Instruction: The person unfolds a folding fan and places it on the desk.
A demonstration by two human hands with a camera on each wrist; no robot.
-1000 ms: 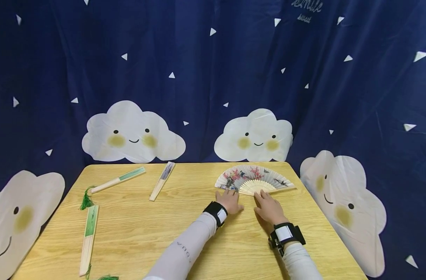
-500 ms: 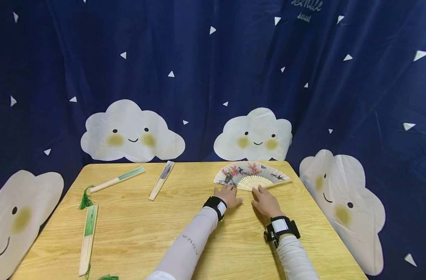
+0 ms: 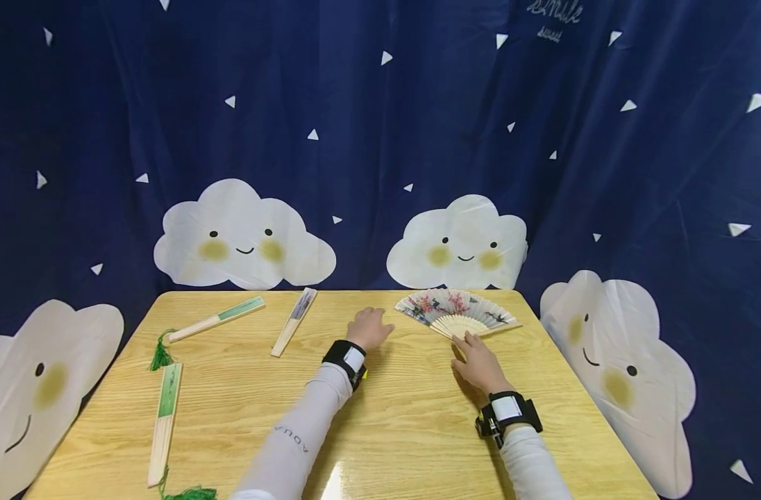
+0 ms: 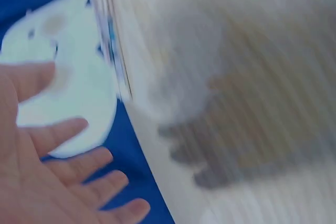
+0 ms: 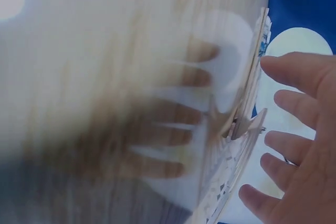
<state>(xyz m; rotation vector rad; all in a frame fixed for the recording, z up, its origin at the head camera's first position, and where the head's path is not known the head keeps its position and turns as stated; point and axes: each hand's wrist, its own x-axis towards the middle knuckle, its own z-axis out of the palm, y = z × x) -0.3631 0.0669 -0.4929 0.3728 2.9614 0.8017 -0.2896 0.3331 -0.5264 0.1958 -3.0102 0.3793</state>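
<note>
An unfolded hand fan [image 3: 458, 305], with pink blossoms and a bird on pale cloth, lies at the far right of the table. My right hand [image 3: 480, 364] is at the fan's near side, its fingertips at the pivot end of the ribs. In the right wrist view the fingers of my right hand [image 5: 294, 129] are spread beside the fan [image 5: 247, 82], seen edge-on; contact is unclear. My left hand [image 3: 368, 329] is to the left of the fan and apart from it. The left wrist view shows my left hand [image 4: 63, 177] with loosely spread fingers holding nothing.
On the table's left are a folded fan with a dark patterned end [image 3: 295, 321], a slanted green folded fan [image 3: 221, 318] with a tassel [image 3: 160, 357], and another green folded fan [image 3: 166, 423]. A green tassel [image 3: 193, 494] shows at the front edge.
The unfolded fan has shifted toward the table's back edge, and its left end has swung farther back. My left hand has left the fan's side and moved left. My right hand has stayed near the pivot.
</note>
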